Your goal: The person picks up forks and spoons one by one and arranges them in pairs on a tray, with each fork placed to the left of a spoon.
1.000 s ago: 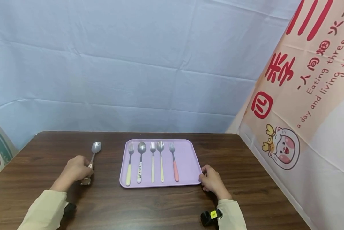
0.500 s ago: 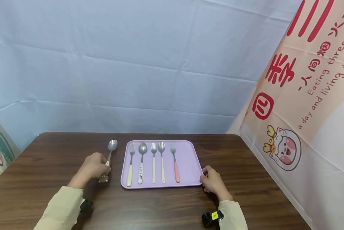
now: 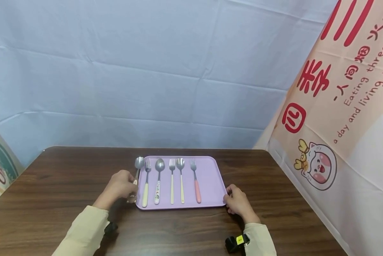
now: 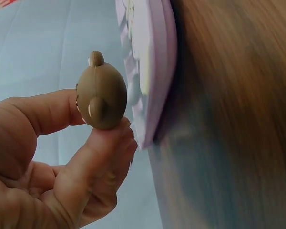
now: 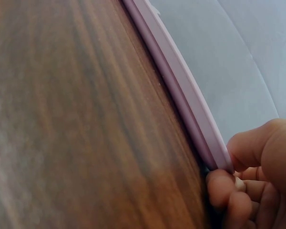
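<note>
My left hand (image 3: 120, 185) pinches a spoon (image 3: 139, 163) by its handle, just at the left rim of a lilac tray (image 3: 212, 181). The spoon's bowl points away from me, and its handle ends in a brown animal head with small ears (image 4: 102, 95). Fingers cover part of the handle. At the tray's near right corner, my right hand (image 3: 239, 204) pinches the rim between thumb and fingers. Inside the tray lie a fork with a yellow handle (image 3: 145, 193), a spoon with a patterned white handle (image 3: 157, 192), and a fork with a pink handle (image 3: 197, 191).
Between the patterned spoon and the pink fork lie a slim cream-handled fork (image 3: 172, 188) and a slim spoon (image 3: 182, 188). The dark wooden table (image 3: 175, 234) ends at a pale cloth (image 3: 130, 89) behind. A printed banner (image 3: 338, 89) hangs on the right.
My left hand has carried the spoon rightward across the table, from well left of the tray to its left rim. My right hand has stayed at the tray's corner.
</note>
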### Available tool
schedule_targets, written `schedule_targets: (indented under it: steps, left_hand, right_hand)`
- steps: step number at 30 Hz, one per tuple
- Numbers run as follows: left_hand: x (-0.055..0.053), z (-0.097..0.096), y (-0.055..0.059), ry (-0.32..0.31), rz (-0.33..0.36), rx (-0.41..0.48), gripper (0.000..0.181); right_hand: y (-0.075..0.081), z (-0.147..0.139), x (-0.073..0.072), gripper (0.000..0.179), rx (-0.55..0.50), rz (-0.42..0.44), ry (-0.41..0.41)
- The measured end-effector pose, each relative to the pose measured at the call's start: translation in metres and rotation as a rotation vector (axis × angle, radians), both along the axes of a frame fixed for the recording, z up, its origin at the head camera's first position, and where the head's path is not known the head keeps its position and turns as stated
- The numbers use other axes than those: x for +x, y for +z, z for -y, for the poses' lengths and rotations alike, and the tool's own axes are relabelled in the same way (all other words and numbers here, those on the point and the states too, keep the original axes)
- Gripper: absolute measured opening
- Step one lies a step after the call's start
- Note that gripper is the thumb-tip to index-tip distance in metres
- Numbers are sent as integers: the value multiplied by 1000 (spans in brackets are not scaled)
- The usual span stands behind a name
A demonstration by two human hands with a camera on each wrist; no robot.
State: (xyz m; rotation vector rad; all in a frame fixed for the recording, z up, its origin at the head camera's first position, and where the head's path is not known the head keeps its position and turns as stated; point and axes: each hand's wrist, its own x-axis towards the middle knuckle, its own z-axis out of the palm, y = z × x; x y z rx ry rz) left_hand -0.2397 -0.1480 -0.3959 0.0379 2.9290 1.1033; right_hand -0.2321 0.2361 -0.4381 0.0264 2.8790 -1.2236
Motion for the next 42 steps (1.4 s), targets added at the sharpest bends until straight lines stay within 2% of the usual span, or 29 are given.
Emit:
schedule_targets:
  steps: [6, 16, 21, 27, 31, 36, 42]
  left_hand:
    - [-2, -19, 2, 0, 17, 56, 26]
    - [-9, -43, -6, -34, -12, 57, 32]
    - [-10, -55, -9, -47, 13, 120, 16]
    - [-11, -69, -10, -66, 10, 165, 24]
    - [-10, -80, -12, -63, 28, 216, 18]
    - [-10, -91, -15, -69, 63, 274, 23]
    - [-11, -101, -18, -57, 14, 232, 18]
  right_hand:
    - [0, 0, 0, 19, 5, -4, -1]
    - [-1, 0, 0, 19, 16, -10, -1]
    - [0, 0, 0, 19, 13, -3, 1]
    - [1, 0, 1, 19, 6, 4, -4]
    - [1, 0, 0, 20, 8, 2, -3]
    - [1, 0, 0, 20, 10, 3, -1]
    - [1, 0, 0, 19, 8, 4, -1]
